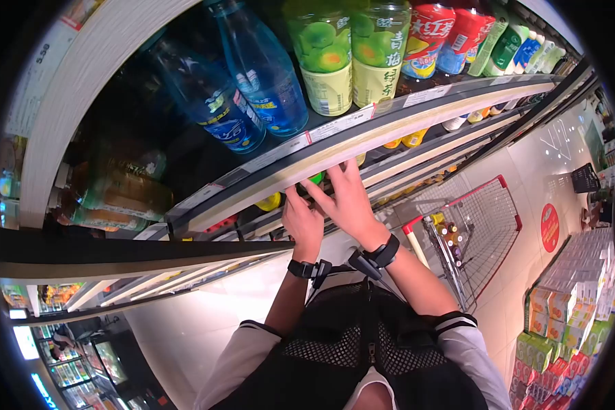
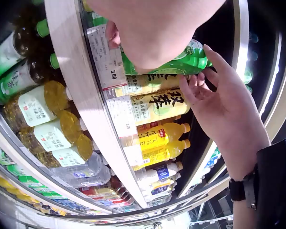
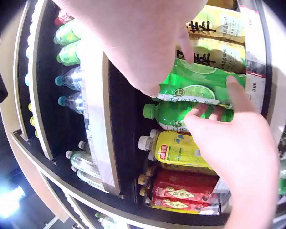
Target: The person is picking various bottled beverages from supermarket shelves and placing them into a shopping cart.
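Observation:
Both of my hands are at a green bottle (image 3: 214, 78) with a lime slice on its label, lying in a row on the lower shelf. My left hand (image 3: 238, 138) holds its end near the price tag, thumb on one side and fingertips on the other. My right hand (image 2: 224, 100) grips it toward the neck, with thumb and fingers to either side. A second green bottle (image 3: 169, 114) is right beside it, partly behind my left fingers. In the head view the left hand (image 1: 303, 222) and right hand (image 1: 352, 205) reach under the shelf edge, which mostly hides the bottle.
Pale yellow bottles (image 2: 155, 106) flank the green one; yellow (image 3: 181, 150) and red bottles (image 3: 181, 183) stand on the other side. The shelf edge (image 1: 389, 130) overhangs my hands, with large blue bottles (image 1: 266, 89) above. A shopping cart (image 1: 482, 219) holding several bottles stands to the right.

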The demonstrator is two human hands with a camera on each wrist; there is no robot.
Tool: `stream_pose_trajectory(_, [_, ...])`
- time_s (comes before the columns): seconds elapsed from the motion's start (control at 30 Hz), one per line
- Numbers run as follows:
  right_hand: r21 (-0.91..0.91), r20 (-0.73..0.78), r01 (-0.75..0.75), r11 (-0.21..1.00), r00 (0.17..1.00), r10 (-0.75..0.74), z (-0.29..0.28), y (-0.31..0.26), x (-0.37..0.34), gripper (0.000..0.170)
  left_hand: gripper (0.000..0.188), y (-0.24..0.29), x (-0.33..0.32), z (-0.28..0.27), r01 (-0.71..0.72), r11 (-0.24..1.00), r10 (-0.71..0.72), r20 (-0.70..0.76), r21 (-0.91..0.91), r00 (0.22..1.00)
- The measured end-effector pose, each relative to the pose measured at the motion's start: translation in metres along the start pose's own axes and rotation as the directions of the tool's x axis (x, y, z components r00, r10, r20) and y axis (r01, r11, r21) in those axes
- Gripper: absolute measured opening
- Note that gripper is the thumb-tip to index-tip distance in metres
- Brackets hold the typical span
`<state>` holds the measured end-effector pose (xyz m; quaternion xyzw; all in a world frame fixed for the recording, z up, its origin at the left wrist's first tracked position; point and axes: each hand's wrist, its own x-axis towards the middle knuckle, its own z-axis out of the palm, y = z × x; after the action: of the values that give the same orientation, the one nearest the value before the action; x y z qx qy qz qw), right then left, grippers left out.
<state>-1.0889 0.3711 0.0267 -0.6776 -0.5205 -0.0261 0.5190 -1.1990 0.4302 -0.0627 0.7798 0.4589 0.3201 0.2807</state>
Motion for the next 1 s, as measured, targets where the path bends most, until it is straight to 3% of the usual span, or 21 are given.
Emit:
stream_pose_trajectory(0.03, [0.002, 0.007, 0.003, 1.000, 1.000, -0.003, -0.001, -0.003, -0.001, 0.046, 0.073, -0.001, -0.002, 0.001, 0.007, 1.000, -0.007, -0.005, 0.000, 1.000])
stream_pose_trajectory(0.1, [-0.001, 0.038, -0.114, 0.993, 0.993, 0.114, -0.004, -0.010, -0.002, 0.049, 0.075, -0.001, -0.006, 0.004, -0.165, 0.982, 0.150, -0.148, -0.090, 0.978])
stream_pose_trajectory(0.23, [0.082, 0.081, -0.145, 0.986, 0.987, 0.138, 0.005, -0.006, -0.002, 0.047, 0.077, 0.000, -0.019, 0.002, -0.208, 0.967, 0.189, -0.132, -0.145, 0.973])
stream_pose_trajectory(0.3, [0.107, 0.095, -0.133, 0.985, 0.988, 0.123, 0.009, -0.008, 0.000, 0.048, 0.081, 0.005, -0.020, -0.004, -0.203, 0.969, 0.186, -0.121, -0.144, 0.975])
stream_pose_trajectory(0.47, [0.200, 0.126, -0.192, 0.961, 0.977, 0.169, 0.018, 0.004, -0.009, 0.048, 0.089, 0.004, -0.021, -0.008, -0.115, 0.907, 0.112, -0.032, -0.405, 0.993])
stream_pose_trajectory(0.57, [0.242, 0.135, -0.225, 0.944, 0.971, 0.197, 0.006, -0.001, -0.012, 0.048, 0.084, 0.002, -0.021, -0.009, -0.172, 0.944, 0.168, -0.037, -0.282, 0.985])
stream_pose_trajectory(0.63, [0.245, 0.124, -0.255, 0.935, 0.965, 0.231, -0.005, 0.001, -0.021, 0.047, 0.081, -0.003, -0.022, -0.006, -0.152, 0.936, 0.149, -0.036, -0.319, 0.988])
stream_pose_trajectory(0.7, [0.264, 0.089, -0.153, 0.952, 0.987, 0.133, -0.021, 0.013, -0.041, 0.045, 0.078, -0.002, -0.019, -0.001, -0.138, 0.920, 0.137, -0.028, -0.366, 0.990])
stream_pose_trajectory(0.83, [0.123, 0.128, -0.303, 0.945, 0.949, 0.287, -0.080, 0.039, -0.106, 0.030, 0.064, 0.006, -0.019, -0.003, -0.159, 0.914, 0.132, -0.097, -0.373, 0.986])
stream_pose_trajectory(0.9, [0.032, 0.041, -0.402, 0.915, 0.915, 0.400, -0.110, 0.057, -0.145, 0.024, 0.057, -0.002, -0.026, 0.001, -0.187, 0.929, 0.160, -0.109, -0.319, 0.981])
stream_pose_trajectory(0.93, [-0.016, 0.033, -0.459, 0.889, 0.888, 0.459, -0.126, 0.069, -0.169, 0.024, 0.042, -0.006, -0.030, 0.004, -0.212, 0.908, 0.176, -0.131, -0.362, 0.976])
stream_pose_trajectory(0.97, [-0.062, 0.018, -0.513, 0.856, 0.857, 0.515, -0.143, 0.079, -0.194, 0.025, 0.042, -0.007, -0.034, 0.002, -0.220, 0.902, 0.191, -0.114, -0.372, 0.975])
stream_pose_trajectory(1.0, [-0.124, -0.009, -0.559, 0.820, 0.827, 0.562, -0.159, 0.085, -0.220, 0.026, 0.035, -0.008, -0.037, 0.000, -0.211, 0.922, 0.230, 0.021, -0.324, 0.973])
